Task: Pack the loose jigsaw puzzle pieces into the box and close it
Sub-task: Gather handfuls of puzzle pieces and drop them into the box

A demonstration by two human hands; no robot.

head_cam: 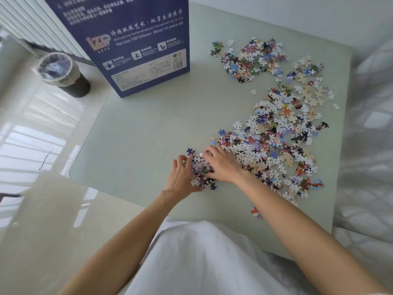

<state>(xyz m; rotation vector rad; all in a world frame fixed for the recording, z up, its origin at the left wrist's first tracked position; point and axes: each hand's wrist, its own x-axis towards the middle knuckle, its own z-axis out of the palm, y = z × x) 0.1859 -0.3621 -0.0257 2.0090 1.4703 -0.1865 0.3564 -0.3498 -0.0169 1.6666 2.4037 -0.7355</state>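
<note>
While cupping pieces [201, 171]: both hands.

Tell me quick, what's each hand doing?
Left hand: fingers curled round a small heap of puzzle pieces.
Right hand: fingers curled over the same heap, gathering it.

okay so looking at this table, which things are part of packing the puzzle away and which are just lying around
Part of the job:
blue puzzle box, standing upright on the table
loose puzzle pieces spread over the table
small heap of pieces gathered between the left hand and right hand

Just lying about:
lined waste bin on the floor
</note>
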